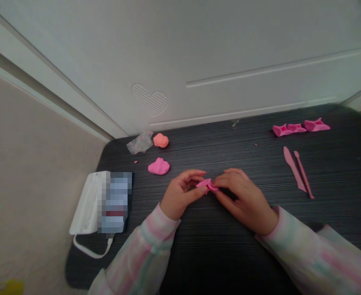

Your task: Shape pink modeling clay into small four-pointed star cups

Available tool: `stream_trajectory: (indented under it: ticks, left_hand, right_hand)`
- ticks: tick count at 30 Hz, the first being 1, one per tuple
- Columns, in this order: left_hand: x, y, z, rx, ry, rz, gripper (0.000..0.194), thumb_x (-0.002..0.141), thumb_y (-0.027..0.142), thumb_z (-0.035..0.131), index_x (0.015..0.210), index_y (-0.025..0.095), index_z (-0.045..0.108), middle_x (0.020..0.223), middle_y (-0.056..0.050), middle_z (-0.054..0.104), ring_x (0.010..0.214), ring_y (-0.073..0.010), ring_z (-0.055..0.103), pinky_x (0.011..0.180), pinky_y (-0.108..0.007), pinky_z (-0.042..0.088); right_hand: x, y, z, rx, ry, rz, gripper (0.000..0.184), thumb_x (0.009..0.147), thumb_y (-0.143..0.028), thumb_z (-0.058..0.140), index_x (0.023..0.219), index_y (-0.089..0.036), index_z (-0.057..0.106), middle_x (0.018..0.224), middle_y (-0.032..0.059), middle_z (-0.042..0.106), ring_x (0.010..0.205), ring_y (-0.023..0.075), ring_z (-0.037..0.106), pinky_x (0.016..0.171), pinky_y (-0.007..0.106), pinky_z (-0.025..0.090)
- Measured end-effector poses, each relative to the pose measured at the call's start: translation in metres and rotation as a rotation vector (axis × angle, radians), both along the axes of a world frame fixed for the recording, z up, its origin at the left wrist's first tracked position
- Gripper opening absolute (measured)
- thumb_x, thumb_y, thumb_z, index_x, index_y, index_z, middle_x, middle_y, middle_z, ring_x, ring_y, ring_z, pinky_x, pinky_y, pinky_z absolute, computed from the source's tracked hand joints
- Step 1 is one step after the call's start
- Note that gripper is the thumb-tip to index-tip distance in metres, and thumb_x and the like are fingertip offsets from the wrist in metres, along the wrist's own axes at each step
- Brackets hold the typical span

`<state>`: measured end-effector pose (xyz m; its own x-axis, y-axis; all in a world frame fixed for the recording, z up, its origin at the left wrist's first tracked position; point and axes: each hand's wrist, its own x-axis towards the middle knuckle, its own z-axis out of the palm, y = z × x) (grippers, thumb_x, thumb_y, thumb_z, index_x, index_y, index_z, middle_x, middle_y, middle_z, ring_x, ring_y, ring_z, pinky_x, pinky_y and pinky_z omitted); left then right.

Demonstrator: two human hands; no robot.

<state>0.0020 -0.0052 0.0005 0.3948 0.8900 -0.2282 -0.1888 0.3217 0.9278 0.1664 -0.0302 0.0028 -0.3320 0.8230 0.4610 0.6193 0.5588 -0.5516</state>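
Note:
A small flat piece of pink clay (207,185) is pinched between both my hands over the middle of the dark table (217,254). My left hand (180,194) curls round its left side, thumb and fingers closed on it. From the right, my right hand (245,198) grips the same piece with its fingertips. Both sleeves are pastel striped.
A pink clay lump (158,166) and an orange clay ball (161,140) lie at the back left beside a clear plastic wrapper (140,143). Shaped pink clay pieces (300,127) sit back right. Two pink modelling tools (299,172) lie right. A phone on a white power bank (90,200) rests left.

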Motion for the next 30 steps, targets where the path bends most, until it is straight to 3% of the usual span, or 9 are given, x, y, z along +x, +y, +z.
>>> stream_trajectory:
  ticks: [15, 24, 30]
  left_hand:
    - [0.0020, -0.0014, -0.0005, -0.086, -0.099, 0.022, 0.023, 0.062, 0.017, 0.066, 0.084, 0.017, 0.060, 0.075, 0.000, 0.063, 0.069, -0.0078, 0.056, 0.070, -0.021, 0.043]
    - [0.0071, -0.0026, 0.0034, -0.217, -0.185, 0.071, 0.024, 0.055, 0.018, 0.071, 0.077, 0.016, 0.062, 0.072, 0.000, 0.063, 0.066, -0.0084, 0.056, 0.067, -0.023, 0.043]
    - [0.0022, -0.0016, 0.0013, -0.117, -0.143, 0.054, 0.021, 0.061, 0.021, 0.066, 0.081, 0.017, 0.062, 0.076, 0.000, 0.063, 0.071, -0.0096, 0.057, 0.071, -0.024, 0.043]
  right_hand:
    - [-0.0011, -0.0004, 0.0019, -0.003, 0.068, -0.003, 0.007, 0.076, -0.017, 0.051, 0.082, -0.021, 0.051, 0.075, 0.0001, 0.062, 0.074, 0.0132, 0.055, 0.079, 0.036, 0.041]
    - [-0.0025, -0.0028, 0.0058, -0.163, 0.152, -0.067, 0.006, 0.075, -0.018, 0.052, 0.081, -0.021, 0.053, 0.076, 0.0009, 0.061, 0.073, 0.0134, 0.056, 0.065, 0.027, 0.046]
    - [-0.0023, -0.0021, 0.0059, -0.169, 0.159, -0.093, 0.006, 0.074, -0.019, 0.054, 0.080, -0.020, 0.054, 0.077, 0.0010, 0.062, 0.074, 0.0130, 0.056, 0.066, 0.027, 0.046]
